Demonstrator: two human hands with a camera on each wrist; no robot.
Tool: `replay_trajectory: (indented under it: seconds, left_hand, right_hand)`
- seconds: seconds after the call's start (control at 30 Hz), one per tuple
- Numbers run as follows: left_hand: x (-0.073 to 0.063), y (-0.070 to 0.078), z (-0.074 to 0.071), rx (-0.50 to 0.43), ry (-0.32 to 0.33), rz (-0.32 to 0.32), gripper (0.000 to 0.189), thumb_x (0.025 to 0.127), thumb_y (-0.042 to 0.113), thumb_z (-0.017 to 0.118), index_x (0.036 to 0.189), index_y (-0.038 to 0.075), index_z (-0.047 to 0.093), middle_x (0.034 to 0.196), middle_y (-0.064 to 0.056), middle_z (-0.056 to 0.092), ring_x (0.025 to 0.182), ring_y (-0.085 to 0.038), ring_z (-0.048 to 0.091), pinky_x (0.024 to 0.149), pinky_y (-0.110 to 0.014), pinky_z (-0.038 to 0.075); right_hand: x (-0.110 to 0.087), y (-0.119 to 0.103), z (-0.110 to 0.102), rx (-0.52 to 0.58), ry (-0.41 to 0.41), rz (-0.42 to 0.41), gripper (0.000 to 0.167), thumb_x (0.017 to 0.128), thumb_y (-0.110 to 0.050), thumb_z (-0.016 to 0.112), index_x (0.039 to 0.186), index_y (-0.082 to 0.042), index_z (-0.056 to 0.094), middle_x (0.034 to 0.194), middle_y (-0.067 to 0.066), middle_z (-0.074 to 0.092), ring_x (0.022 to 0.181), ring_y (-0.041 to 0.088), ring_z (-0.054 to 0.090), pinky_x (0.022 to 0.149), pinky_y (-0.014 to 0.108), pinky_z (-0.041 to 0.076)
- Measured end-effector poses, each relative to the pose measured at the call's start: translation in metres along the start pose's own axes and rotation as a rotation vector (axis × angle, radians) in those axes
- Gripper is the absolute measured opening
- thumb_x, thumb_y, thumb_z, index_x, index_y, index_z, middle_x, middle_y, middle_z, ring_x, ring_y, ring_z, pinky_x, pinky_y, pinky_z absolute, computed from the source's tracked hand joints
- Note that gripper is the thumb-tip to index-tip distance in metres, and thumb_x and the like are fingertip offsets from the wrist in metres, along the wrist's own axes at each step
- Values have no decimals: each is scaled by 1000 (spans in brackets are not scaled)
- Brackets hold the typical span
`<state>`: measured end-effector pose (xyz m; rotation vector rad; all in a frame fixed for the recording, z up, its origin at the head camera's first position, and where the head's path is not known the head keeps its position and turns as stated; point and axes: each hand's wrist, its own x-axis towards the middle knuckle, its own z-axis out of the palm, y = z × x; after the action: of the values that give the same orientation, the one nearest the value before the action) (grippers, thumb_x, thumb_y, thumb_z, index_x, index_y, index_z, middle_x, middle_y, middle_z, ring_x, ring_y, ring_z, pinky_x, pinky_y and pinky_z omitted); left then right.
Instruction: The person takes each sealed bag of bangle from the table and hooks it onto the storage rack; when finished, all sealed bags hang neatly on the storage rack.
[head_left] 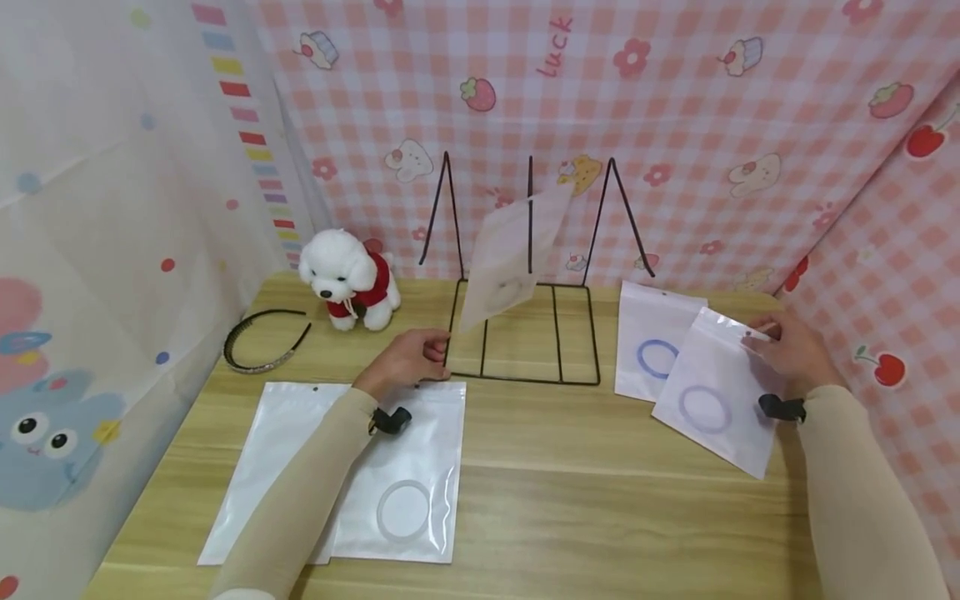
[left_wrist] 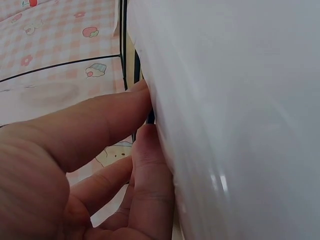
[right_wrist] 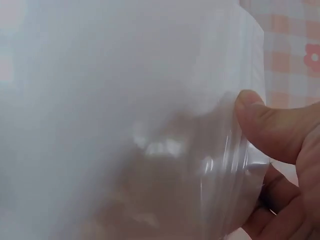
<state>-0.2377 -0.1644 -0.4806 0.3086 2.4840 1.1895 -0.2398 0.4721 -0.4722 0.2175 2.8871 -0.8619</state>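
My left hand (head_left: 408, 358) is at the left front of a black wire rack (head_left: 540, 381), its thumb and fingertips (left_wrist: 142, 97) pinching the base wire. One pale zip bag (head_left: 498, 250) leans in the rack, a ring shape showing faintly low in it. With thumb and fingers my right hand (head_left: 798, 354) grips the upper corner of a translucent zip bag (head_left: 738, 375) holding a pale purple ring (head_left: 705, 410). The bag's corner (right_wrist: 220, 165) fills much of the right wrist view. Partly beneath it lies another bag (head_left: 637, 325) with a blue ring (head_left: 654, 358).
Two white zip bags overlap under my left forearm; the right one (head_left: 442, 433) shows a clear ring (head_left: 403, 510). A black headband (head_left: 258, 367) and white plush dog (head_left: 337, 258) in red clothing are at the back left of the wooden table (head_left: 570, 500). Checked cloth hangs behind.
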Motion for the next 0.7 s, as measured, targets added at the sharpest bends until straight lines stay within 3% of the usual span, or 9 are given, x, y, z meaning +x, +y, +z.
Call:
replay_trajectory:
  seconds: [0.1,0.3,0.47,0.53,0.63,0.7]
  left_hand:
    - [0,-1,0,-14,1,-5,73,90,8,83,156,4,51,130,-14,65,117,-26,63,100,-37,53]
    - [0,-3,2,-29,0,-2,72,90,9,83,155,4,52,130,-14,65,117,-26,62,99,-36,53]
    - [0,-2,1,-33,0,0,72,90,7,83,155,2,52,129,-14,65,115,-25,62,98,-35,53]
    - [0,-2,1,-31,1,2,72,90,7,83,155,2,51,129,-14,65,115,-25,62,99,-35,53]
    - [0,-1,0,-37,1,3,72,90,7,83,155,2,51,130,-14,65,116,-26,62,101,-36,53]
    - [-1,-1,-1,-42,-3,5,72,90,7,83,155,2,51,130,-15,64,117,-27,62,102,-38,53]
  right_hand:
    - [-6,-7,-4,-9,-17,-30,51,106,-42,62,135,-1,58,128,30,55,109,45,49,88,52,46]
    - [-19,-24,-14,-55,-34,-98,52,109,-47,55,127,2,61,121,28,60,105,42,53,78,43,47]
    - [-26,-40,-17,-55,-1,-170,52,109,-47,54,131,0,59,135,34,57,116,53,55,91,68,50]
    - [-30,-47,-18,-46,6,-196,50,109,-45,55,132,-1,59,136,33,57,119,53,55,94,70,49]
    - [-37,-59,-19,-41,9,-235,45,108,-38,59,132,0,62,132,30,61,114,45,59,89,47,57]
    - [-44,-68,-20,-37,6,-262,42,107,-33,62,132,2,64,128,28,63,109,37,60,83,27,53]
